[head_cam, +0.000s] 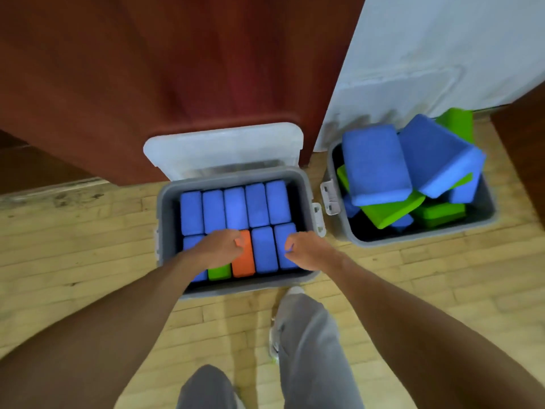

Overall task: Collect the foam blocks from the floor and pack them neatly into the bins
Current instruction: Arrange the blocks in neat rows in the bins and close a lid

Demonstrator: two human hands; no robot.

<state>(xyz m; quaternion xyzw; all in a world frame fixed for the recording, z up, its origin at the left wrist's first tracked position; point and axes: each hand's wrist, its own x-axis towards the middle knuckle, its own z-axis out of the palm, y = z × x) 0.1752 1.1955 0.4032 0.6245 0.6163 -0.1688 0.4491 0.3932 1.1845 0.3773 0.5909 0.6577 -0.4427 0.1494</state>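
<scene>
Nearest the camera, at 6 o'clock, are two legs in grey trousers (309,335), with a pale shoe (275,345) just left of the right leg. Both bare forearms run up from the lower corners toward the centre.

The left hand (219,249) lies over the near row of the near bin (165,202), fingers curled, covering the upper part of a green block (219,273). Its knuckles reach the orange block (244,261) at its 3 o'clock. Whether it grips anything cannot be told.

The right hand (306,250), also with curled fingers, sits on the last blue block (284,234) at the near right corner of the bin. Whether it is grasping that block cannot be told. One blue block (264,249) stands uncovered between the two hands.

Beyond the hands, at 12 o'clock in the same bin, a far row of five blue blocks (236,208) stands side by side on edge. The translucent lid (224,149) is swung open behind the bin.

At 2 o'clock a second grey bin (486,214) stands just beside the first. It holds blue blocks (374,163) and green blocks (392,211) heaped at tilted angles above its rim.

Both bins rest on the wooden floor (73,261). A dark red panel (177,69) fills 10 to 12 o'clock, and a white wall (442,54) fills 1 o'clock.
</scene>
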